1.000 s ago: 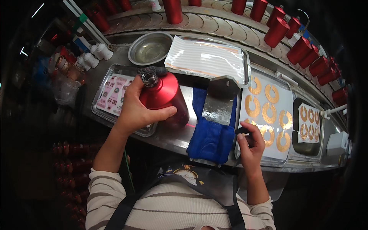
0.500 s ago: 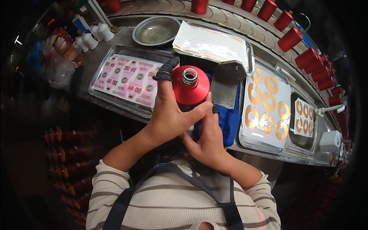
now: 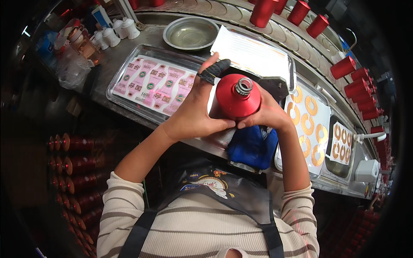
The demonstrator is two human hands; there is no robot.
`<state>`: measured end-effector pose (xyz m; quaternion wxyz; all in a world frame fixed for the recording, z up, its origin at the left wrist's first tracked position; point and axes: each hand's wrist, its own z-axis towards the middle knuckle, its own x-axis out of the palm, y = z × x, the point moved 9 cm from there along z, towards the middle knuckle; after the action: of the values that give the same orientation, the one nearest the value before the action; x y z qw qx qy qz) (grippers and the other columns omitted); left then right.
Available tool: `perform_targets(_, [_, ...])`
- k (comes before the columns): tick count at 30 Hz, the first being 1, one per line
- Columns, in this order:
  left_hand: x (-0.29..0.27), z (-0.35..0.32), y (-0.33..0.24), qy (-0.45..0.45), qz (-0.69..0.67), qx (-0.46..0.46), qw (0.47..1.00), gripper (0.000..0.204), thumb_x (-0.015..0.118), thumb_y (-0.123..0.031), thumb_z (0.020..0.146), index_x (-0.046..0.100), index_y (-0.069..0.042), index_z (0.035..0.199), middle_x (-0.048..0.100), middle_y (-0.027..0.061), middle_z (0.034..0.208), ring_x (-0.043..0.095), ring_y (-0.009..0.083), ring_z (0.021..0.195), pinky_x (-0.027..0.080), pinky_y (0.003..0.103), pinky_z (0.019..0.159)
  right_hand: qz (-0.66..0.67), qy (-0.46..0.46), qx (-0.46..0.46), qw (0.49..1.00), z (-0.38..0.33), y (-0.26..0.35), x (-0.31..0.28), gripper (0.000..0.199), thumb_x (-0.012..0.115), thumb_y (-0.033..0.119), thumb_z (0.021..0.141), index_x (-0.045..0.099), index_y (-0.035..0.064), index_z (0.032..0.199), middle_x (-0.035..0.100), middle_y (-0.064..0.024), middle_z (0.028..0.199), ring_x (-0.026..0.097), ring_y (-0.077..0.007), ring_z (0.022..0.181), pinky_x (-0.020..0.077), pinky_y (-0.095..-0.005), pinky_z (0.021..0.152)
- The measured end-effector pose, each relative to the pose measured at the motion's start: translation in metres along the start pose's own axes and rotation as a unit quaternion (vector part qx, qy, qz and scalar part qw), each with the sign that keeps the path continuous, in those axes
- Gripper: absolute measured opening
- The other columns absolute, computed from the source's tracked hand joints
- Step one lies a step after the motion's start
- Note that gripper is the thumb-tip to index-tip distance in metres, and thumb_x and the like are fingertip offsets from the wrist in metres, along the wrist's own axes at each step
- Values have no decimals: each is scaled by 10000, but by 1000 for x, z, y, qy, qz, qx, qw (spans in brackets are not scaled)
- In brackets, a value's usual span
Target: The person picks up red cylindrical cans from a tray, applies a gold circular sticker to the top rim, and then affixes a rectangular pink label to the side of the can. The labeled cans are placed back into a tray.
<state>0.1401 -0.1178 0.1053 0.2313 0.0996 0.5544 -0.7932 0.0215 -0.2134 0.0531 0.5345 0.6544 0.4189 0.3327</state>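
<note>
A glossy red bottle [image 3: 234, 101] with a bare silver threaded neck stands upright between my two hands above the bench's front edge. My left hand [image 3: 191, 114] holds it from the left, thumb along its near side, index finger raised in a black finger cover [image 3: 217, 69]. From the right, my right hand [image 3: 272, 109] wraps it, the thumb tip almost meeting the left one; its other fingers are partly hidden behind the bottle. Beside my left hand lies a tray [image 3: 112, 88] with a pink-and-white label sheet [image 3: 148, 81]. A blue cloth [image 3: 253, 148] hangs below the bottle.
Behind are a metal bowl [image 3: 191, 33] and a tray of white strip sheets [image 3: 251, 49]. Gold ring labels [image 3: 307, 124] lie on a tray to the right. Red bottles [image 3: 317, 26] line the curved conveyor [image 3: 215, 13]; more red bottles [image 3: 79, 163] are stacked lower left.
The bottle has shifted right, its neck now leaning right. My right hand has moved from its near side round to its right side. The view has shifted slightly.
</note>
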Motion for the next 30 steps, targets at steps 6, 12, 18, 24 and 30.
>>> perform_targets(6, [21,2,14,34,-47,-45,997,881,915,-166,639,500,-102,1413,601,130,1314,591,288,1218,450,382,1051,-57,-69,5,996,-29,-27,-15,938,915,226,665,467,86,1478,579,-93,1353,556,-127,975,488,-277,790])
perform_targets(12, [27,-25,45,6,-113,-139,984,978,943,-144,636,415,-51,1455,523,126,1392,526,245,1297,417,401,1107,-72,-250,84,962,-138,-44,-66,377,784,161,881,686,39,1224,642,56,936,378,30,629,318,-159,546])
perform_targets(18, [34,-35,57,-19,-131,-202,970,1130,990,-126,569,309,-59,1468,469,116,1415,507,245,1301,477,395,1069,-259,-511,123,810,-239,-109,-230,264,734,137,850,713,0,1074,716,-74,893,647,-118,783,515,-267,724])
perform_targets(24, [22,-49,72,-45,-121,-240,962,1212,973,-83,570,242,-111,1537,435,90,1451,496,246,1308,515,371,1005,-439,-519,232,696,-190,-132,-312,546,797,399,782,667,45,1178,666,-174,1112,673,-352,995,523,-428,877])
perform_targets(30, [21,-49,68,-31,-139,-234,962,1211,985,-138,585,238,-94,1537,453,88,1449,494,239,1309,480,363,1021,-430,-520,390,627,-242,-137,-368,832,864,533,675,597,48,1297,558,-228,1295,628,-378,1144,532,-442,922])
